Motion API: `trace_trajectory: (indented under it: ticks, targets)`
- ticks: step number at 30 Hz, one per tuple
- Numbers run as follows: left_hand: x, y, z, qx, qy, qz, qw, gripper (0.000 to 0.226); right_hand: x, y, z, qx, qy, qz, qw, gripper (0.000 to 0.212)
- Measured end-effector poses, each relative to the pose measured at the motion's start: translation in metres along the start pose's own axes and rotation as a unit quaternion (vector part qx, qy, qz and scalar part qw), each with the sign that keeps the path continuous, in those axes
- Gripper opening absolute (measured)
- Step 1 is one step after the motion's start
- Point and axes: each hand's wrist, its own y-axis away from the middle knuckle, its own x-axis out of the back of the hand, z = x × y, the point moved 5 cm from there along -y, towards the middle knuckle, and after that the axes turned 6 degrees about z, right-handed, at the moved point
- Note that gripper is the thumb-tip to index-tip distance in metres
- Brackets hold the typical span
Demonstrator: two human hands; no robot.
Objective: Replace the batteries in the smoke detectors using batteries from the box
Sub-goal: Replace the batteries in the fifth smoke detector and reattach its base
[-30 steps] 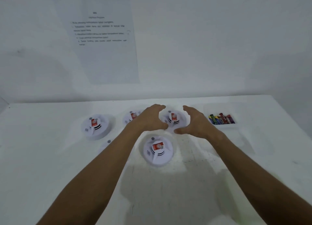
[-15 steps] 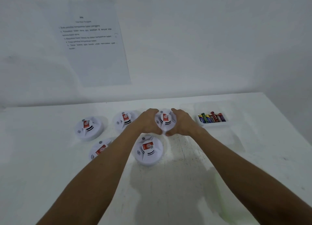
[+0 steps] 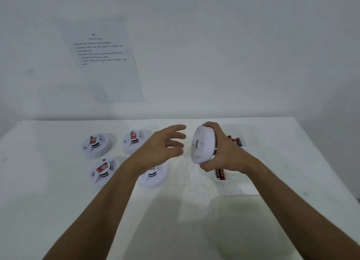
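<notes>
**One-handed hold, drop risk**

Four detectors sit on the surface at 9 o'clock. Left hand hovers spread, empty. Right hand's grip wraps the lifted detector edge-on; may slip onto batteries at 6 o'clock. Box at 3 o'clock.

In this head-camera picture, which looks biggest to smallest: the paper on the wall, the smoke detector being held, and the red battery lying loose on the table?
1. Paper on the wall, clearly largest.
2. Held smoke detector, gripped on edge by the right hand.
3. Loose red battery, smallest, partly hidden by that hand.

The detector is lifted toward the camera, which may enlarge it.
</notes>
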Motion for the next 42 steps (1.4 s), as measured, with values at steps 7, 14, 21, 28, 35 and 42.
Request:
trace_trajectory:
  ticks: [7, 14, 21, 28, 35, 42]
  targets:
    - [-0.039, 0.019, 0.018, -0.009, 0.075, -0.063, 0.995, 0.066, 0.024, 0.033, 0.002, 0.032, -0.184, -0.011, 0.982, 0.097]
    - [-0.038, 0.023, 0.022, -0.017, 0.051, -0.009, 0.999, 0.069, 0.028, 0.041, 0.007, 0.038, -0.141, -0.025, 0.989, 0.099]
    - [-0.041, 0.031, 0.026, -0.036, -0.016, -0.002, 0.999, 0.064, 0.020, 0.046, 0.005, 0.059, -0.121, -0.049, 0.990, 0.106]
    - [-0.039, 0.039, 0.025, -0.033, -0.035, 0.040, 0.998, 0.057, 0.007, 0.050, 0.008, 0.060, -0.156, -0.036, 0.985, 0.116]
    - [-0.036, 0.045, 0.022, -0.046, -0.052, 0.004, 0.998, 0.059, 0.005, 0.056, 0.008, 0.065, -0.127, -0.045, 0.989, 0.120]
    - [-0.037, 0.048, 0.023, -0.038, -0.072, -0.024, 0.996, 0.060, 0.003, 0.058, 0.008, 0.076, -0.104, -0.025, 0.991, 0.102]
